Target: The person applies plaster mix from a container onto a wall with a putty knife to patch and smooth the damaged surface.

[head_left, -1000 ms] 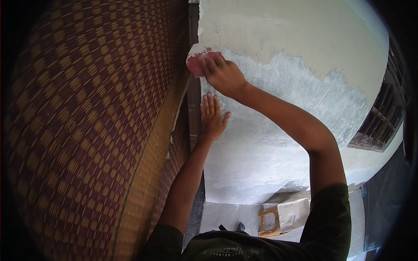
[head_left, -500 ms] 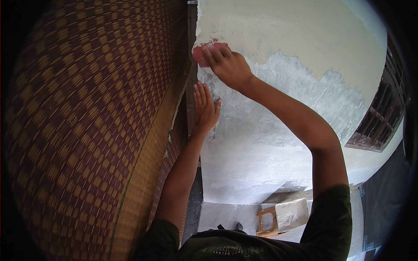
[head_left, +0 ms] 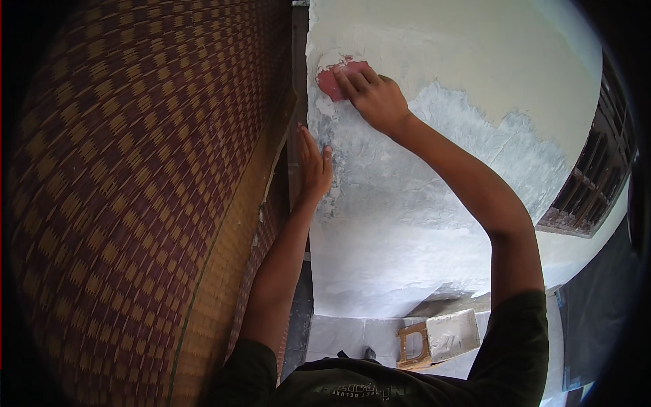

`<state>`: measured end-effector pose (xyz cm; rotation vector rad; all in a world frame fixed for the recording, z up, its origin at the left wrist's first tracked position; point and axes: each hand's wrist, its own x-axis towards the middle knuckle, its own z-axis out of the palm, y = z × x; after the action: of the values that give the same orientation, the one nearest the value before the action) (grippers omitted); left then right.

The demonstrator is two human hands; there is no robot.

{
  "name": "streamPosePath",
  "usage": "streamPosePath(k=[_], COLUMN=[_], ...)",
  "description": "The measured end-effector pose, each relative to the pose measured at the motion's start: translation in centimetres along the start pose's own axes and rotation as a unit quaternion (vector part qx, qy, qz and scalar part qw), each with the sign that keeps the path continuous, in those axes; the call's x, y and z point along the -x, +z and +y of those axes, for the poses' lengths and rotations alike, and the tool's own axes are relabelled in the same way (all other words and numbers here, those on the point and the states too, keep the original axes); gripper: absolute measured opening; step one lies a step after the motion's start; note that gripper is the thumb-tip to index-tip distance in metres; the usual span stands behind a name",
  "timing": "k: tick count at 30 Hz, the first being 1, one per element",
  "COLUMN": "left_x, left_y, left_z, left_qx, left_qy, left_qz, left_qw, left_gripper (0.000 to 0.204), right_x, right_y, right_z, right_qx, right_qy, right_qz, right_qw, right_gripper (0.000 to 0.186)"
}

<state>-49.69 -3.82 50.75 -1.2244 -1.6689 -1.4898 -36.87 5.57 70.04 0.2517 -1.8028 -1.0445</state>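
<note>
A red flat scraper (head_left: 329, 83), smeared with white paste along its upper edge, is pressed to the wall (head_left: 420, 183) close to its left edge. My right hand (head_left: 376, 98) is closed around the scraper's right part. Lower down, my left hand (head_left: 315, 163) rests at the wall's edge with its fingers stretched out and holds nothing. Around the scraper the wall is cream with fresh white paste; below it shows patchy grey and white.
A woven brown and tan mat (head_left: 149, 149) stands along the left. On the floor, a white tray (head_left: 453, 336) of paste sits by a small wooden stool (head_left: 413, 346). A dark slatted window (head_left: 586, 176) is at the right. Grey tiles (head_left: 339, 336) cover the floor.
My right hand has slid the scraper a little to the right and away from the wall's edge. My left hand has shifted slightly left, its fingers turning around the edge.
</note>
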Motion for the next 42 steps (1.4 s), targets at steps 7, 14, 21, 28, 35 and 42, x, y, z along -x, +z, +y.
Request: streamPosePath(k=[7, 14, 21, 28, 35, 42], left_x=[-1.1, -5.4, -6.2, -6.3, -6.2, -6.4], left_y=[-0.1, 0.8, 0.5, 1.0, 0.8, 0.8], left_z=[-0.2, 0.8, 0.4, 0.1, 0.1, -1.0], left_qx=[0.118, 0.084, 0.065, 0.049, 0.030, 0.032], left_qy=[-0.053, -0.008, 0.012, -0.012, -0.016, -0.015], left_qz=[0.067, 0.196, 0.265, 0.279, 0.261, 0.226], left_qw=[0.989, 0.977, 0.962, 0.959, 0.965, 0.973], left_gripper=[0.061, 0.051, 0.043, 0.053, 0.053, 0.056], right_x=[4.4, -1.0, 2.8, 0.1, 2.0, -0.4], right_y=[0.8, -1.0, 0.7, -1.1, 1.2, -1.1], right_z=[-3.4, -0.5, -1.6, 0.5, -1.0, -0.8], right_qx=[0.004, -0.026, -0.004, -0.027, -0.008, -0.045], right_qy=[-0.069, -0.067, -0.106, -0.114, -0.122, -0.117], right_qz=[-0.100, 0.021, -0.058, 0.027, -0.076, -0.026], right_qw=[0.993, 0.997, 0.993, 0.993, 0.990, 0.992], right_gripper=[0.053, 0.049, 0.049, 0.043, 0.052, 0.049])
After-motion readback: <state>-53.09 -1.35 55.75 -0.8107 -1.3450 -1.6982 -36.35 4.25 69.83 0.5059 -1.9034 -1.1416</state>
